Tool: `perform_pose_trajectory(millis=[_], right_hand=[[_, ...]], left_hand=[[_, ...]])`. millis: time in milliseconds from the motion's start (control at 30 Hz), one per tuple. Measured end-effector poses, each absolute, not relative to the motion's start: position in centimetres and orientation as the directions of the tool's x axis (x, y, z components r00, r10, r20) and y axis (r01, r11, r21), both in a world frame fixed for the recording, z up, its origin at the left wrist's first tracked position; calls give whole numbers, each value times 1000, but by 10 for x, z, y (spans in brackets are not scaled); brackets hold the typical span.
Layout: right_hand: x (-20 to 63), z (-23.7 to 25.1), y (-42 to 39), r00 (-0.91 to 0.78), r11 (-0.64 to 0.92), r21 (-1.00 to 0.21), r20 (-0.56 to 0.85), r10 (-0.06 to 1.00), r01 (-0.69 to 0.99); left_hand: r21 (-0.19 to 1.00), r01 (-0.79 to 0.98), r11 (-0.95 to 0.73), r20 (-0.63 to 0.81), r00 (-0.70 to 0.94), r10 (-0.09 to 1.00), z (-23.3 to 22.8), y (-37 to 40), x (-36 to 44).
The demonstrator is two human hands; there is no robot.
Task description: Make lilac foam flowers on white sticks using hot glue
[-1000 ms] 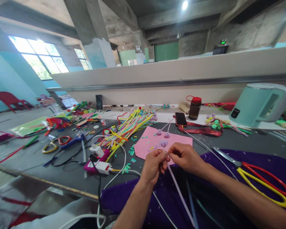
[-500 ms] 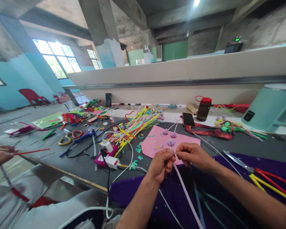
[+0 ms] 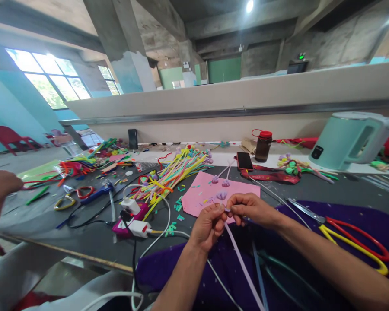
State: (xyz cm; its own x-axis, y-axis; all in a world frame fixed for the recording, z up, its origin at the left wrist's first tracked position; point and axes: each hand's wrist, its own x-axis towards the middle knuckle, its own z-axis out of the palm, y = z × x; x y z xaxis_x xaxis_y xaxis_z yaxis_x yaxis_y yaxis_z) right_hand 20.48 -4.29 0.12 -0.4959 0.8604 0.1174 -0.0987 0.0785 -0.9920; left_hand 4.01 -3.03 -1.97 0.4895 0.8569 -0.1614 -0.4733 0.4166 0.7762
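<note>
Lilac pipe cleaner (image 3: 243, 268) pinched between both hands (fingertips meeting).

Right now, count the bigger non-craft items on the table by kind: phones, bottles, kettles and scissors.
Dark smartphones: 2, one lying flat with a red edge, one standing upright at the wall
Brown bottle with red lid: 1
Mint-green plastic kettle: 1
Scissors with red and yellow handles: 1
Total: 5
</note>
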Motion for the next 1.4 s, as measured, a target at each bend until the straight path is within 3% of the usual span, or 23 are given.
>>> perform_pose_trajectory(millis=[300,567,933,1100,1267,1400], right_hand=[[203,1,-44,-474,146,-987,162,865,-71],[203,-3,-40,-314,175,-975,209,926,-135],[195,4,-47,-303,271,-962,248,920,37],[193,4,-47,-228,377,-901,329,916,215],[195,8,-48,-225,378,-861,317,922,339],[197,13,-52,-267,272,-924,200,943,269]], left_hand=[[788,-454,416,-163,498,852,-21,-30,40],[805,-472,360,-122,463,878,-20,-30,39],[882,-385,273,-88,434,897,-22,-30,39],[896,-371,244,-72,421,904,-23,-29,38],[895,-370,251,-88,404,910,-21,-29,39],[848,-440,295,-140,350,926,-19,-26,36]])
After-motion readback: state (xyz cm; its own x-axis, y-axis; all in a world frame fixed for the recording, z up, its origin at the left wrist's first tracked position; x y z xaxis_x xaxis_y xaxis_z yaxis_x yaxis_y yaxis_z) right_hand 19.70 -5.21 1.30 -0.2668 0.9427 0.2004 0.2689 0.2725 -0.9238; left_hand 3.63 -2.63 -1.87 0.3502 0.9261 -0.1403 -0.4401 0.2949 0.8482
